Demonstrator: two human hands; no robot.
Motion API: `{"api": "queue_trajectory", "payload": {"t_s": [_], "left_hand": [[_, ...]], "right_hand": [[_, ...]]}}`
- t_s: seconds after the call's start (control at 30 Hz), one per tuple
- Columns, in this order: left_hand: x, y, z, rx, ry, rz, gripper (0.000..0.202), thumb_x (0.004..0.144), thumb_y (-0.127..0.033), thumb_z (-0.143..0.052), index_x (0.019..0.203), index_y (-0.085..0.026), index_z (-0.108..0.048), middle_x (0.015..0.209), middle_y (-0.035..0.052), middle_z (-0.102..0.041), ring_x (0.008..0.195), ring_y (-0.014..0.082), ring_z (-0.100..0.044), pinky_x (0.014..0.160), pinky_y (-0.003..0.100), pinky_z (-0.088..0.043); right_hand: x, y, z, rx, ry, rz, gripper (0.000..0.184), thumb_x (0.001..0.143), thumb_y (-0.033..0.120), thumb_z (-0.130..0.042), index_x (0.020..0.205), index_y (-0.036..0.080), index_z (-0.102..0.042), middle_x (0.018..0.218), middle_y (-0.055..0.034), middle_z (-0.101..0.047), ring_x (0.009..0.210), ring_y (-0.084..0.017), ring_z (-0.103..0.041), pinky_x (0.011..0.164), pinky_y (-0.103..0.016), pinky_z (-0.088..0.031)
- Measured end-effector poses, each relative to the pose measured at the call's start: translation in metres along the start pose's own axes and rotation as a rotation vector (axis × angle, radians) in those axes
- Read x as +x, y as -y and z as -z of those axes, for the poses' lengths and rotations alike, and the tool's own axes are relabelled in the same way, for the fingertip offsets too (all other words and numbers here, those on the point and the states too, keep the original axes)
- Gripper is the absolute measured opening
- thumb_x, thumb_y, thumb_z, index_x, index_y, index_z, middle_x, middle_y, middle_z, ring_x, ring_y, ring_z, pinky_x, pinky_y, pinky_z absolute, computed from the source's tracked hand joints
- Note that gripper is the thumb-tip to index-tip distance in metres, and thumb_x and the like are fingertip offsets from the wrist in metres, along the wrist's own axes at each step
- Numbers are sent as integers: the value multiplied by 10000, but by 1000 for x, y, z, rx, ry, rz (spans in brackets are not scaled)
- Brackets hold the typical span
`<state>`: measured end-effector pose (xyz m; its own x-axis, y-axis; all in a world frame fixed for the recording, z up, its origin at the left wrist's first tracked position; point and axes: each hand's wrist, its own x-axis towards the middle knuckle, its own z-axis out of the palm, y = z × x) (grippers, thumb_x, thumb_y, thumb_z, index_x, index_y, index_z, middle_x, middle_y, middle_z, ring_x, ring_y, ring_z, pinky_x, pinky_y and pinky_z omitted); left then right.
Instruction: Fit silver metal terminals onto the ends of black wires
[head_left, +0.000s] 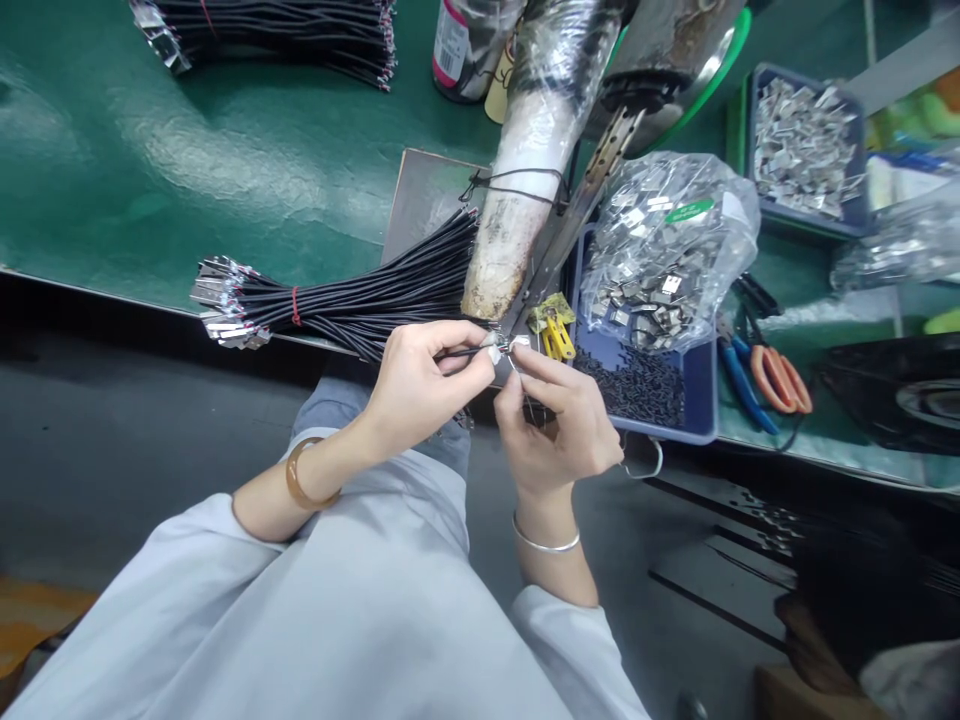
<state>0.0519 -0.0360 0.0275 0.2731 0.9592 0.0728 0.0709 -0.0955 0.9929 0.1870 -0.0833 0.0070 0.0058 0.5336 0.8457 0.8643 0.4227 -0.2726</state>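
My left hand (421,385) pinches the end of a thin black cable (466,352) just in front of the table edge. My right hand (559,418) meets it, fingers pinched on a small metal shell (517,344) at the cable's tip. Both hands work close under a grimy wrapped machine column (525,170). A bundle of black cables (352,300) tied with a red band lies left of my hands, its metal-tipped ends pointing left.
A blue tray (701,400) holds a clear bag of metal shells (664,250) and small black pieces. Orange-handled scissors (780,378) and blue pliers (739,375) lie right of it. Another tray of shells (802,145) and a second cable bundle (285,30) sit farther back on the green table (150,170).
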Motion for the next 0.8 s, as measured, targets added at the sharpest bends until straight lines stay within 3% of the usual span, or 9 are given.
{"api": "queue_trajectory", "payload": {"t_s": [0.13, 0.3, 0.37, 0.6, 0.8], "left_hand": [[-1, 3, 1, 10, 18, -42, 190, 823, -208, -607, 797, -137, -781, 702, 14, -703, 599, 86, -557, 555, 181, -427], [-2, 5, 2, 77, 9, -167, 169, 797, -164, -612, 763, -130, -774, 701, 33, -705, 567, 81, -524, 527, 190, -398], [-1, 4, 2, 77, -2, -186, 184, 803, -164, -606, 755, -126, -779, 687, 33, -706, 551, 77, -515, 514, 189, -389], [1, 0, 1, 11, -12, -86, 209, 800, -179, -609, 815, -117, -808, 786, 51, -788, 672, 117, -682, 581, 163, -503], [3, -2, 1, -34, -12, -43, 216, 809, -208, -613, 799, -117, -809, 796, 49, -798, 664, 118, -688, 592, 169, -514]], "right_hand": [[2, 2, 3, 0, -30, -68, 112, 890, 146, -705, 893, 251, -666, 927, -11, -814, 807, -169, -791, 711, -284, -646], [10, 8, 9, 261, 96, -511, 52, 901, 192, -703, 860, 214, -679, 992, -33, -799, 785, -165, -788, 639, -271, -647], [12, 9, 11, 348, 127, -594, 68, 892, 189, -710, 841, 207, -669, 981, -27, -797, 773, -154, -783, 652, -260, -648], [8, 5, 9, 283, 116, -444, 93, 897, 159, -699, 846, 216, -646, 1002, -27, -785, 883, -177, -782, 740, -309, -651], [10, 3, 5, 315, 125, -464, 88, 908, 167, -685, 855, 217, -637, 1006, -32, -772, 866, -159, -772, 656, -252, -630]]}}
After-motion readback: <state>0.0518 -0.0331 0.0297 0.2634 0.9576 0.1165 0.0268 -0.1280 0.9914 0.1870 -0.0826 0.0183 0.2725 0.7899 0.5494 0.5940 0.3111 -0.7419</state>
